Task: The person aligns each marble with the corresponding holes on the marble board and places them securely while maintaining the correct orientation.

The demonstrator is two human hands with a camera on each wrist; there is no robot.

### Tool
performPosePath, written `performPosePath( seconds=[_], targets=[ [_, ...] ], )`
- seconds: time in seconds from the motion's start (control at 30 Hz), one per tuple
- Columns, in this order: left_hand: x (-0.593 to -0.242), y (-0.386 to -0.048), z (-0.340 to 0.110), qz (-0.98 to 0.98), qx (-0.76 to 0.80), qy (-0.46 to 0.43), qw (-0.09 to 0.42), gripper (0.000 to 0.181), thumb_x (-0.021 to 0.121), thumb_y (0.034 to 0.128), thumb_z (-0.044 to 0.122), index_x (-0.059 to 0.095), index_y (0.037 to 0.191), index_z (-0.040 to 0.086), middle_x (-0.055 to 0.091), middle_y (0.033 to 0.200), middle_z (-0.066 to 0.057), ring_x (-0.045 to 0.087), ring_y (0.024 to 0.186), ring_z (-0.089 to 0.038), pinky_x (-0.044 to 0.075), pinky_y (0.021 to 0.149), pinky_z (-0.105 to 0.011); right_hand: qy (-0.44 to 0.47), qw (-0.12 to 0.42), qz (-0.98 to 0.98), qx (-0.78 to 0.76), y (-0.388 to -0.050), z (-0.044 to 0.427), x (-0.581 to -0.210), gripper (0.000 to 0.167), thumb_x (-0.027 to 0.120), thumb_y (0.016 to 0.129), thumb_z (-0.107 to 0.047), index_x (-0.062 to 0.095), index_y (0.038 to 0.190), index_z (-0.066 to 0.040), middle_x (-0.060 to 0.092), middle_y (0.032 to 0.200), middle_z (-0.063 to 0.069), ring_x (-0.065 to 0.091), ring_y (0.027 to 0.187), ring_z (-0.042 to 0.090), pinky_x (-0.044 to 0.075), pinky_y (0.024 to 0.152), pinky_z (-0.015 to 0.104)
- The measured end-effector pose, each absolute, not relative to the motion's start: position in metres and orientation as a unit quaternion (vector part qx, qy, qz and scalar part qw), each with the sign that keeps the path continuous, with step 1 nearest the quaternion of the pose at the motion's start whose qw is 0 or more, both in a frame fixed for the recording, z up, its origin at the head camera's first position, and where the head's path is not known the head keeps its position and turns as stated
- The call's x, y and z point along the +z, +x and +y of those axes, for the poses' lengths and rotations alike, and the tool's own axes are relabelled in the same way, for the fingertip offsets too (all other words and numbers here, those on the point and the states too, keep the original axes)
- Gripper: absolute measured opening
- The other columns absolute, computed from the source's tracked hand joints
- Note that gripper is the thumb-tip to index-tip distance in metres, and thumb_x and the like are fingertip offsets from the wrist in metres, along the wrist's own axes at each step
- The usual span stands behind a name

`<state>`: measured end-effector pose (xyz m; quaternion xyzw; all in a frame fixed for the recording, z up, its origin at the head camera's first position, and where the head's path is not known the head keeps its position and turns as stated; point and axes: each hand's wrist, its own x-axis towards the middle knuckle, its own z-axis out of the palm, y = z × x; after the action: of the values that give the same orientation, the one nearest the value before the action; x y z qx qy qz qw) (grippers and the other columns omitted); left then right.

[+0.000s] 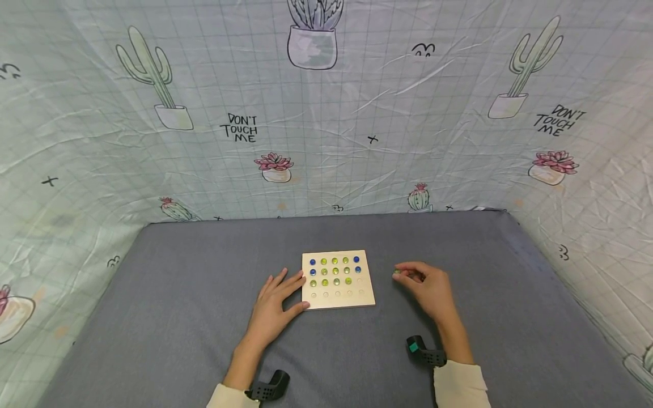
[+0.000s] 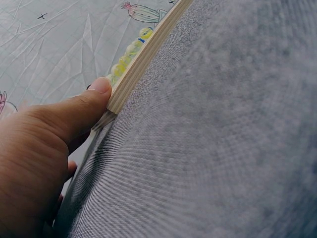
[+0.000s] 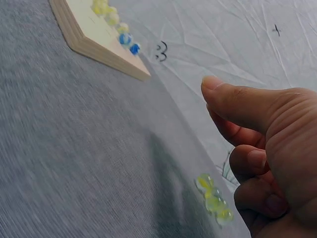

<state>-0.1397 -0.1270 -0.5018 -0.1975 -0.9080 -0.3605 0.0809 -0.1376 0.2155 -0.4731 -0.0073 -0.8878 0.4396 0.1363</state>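
A pale wooden board (image 1: 339, 301) with rows of round hollows lies flat on the grey cloth. Green-yellow marbles (image 1: 334, 271) sit in its three back rows, with blue marbles (image 1: 313, 262) at both ends of the back two. Hollows show along the front row and at the third row's right end. My left hand (image 1: 271, 311) rests at the board's left edge, fingers extended, thumb at the near corner. Right of the board, my right hand (image 1: 428, 289) pinches a green marble (image 1: 397, 271) between thumb and forefinger; the right wrist view hides this marble.
In the right wrist view, several loose yellow-green marbles (image 3: 213, 198) lie on the cloth beyond the right hand's curled fingers. Grey cloth (image 1: 204, 317) covers the table. A cactus-print curtain (image 1: 326, 124) hangs at the back and sides.
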Motion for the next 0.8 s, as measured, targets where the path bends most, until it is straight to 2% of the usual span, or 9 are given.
performPosePath(
  seconds=[0.8],
  targets=[
    [-0.502,-0.140,-0.127,-0.907,-0.360,-0.201,0.085,0.059,0.078,0.0786,0.034,0.061,0.132,0.014,0.052,0.139,-0.001,0.033,0.138,-0.029,0.013,0.117,-0.048,0.039,0.124,-0.868,0.480,-0.141,0.178,-0.474,0.018,0.080,0.079,-0.020,0.076,0.094,-0.012,0.063,0.075,-0.004,0.044,0.054,0.011,0.039,0.050,0.022]
  ],
)
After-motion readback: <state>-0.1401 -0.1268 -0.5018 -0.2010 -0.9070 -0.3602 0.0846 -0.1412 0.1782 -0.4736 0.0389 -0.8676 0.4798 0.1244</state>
